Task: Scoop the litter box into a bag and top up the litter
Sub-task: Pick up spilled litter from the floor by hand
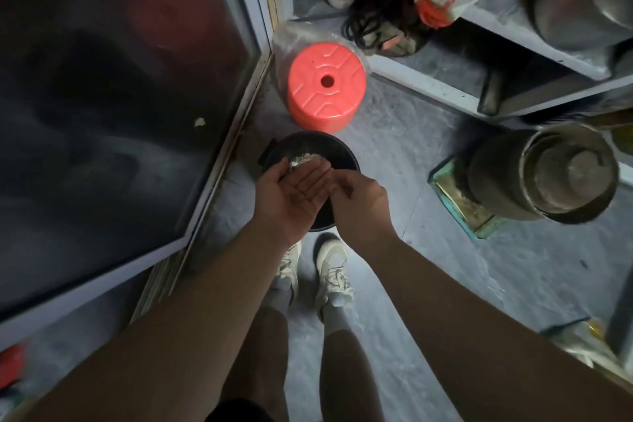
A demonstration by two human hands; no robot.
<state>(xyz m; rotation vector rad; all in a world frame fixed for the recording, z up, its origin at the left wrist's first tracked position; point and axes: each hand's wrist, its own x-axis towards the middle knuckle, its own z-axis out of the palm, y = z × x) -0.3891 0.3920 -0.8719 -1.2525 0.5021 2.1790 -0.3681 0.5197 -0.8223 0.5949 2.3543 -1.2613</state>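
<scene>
While the black basin, holding a thin patch of litter, is standing on the floor before the shoes, the left hand is being held flat, released, the right hand loosely curled, grasping nothing discernible; scooping and topping-up are being judged unfinished, no bag being visibly filled.

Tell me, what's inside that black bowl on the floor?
Inside the black bowl lies a small heap of pale grainy litter near its far side. The hands, left and right, cover the near part, so that stays unseen.

Dim room, grey concrete floor; dark glass door left, grey shelves right, red stool in corner.
</scene>
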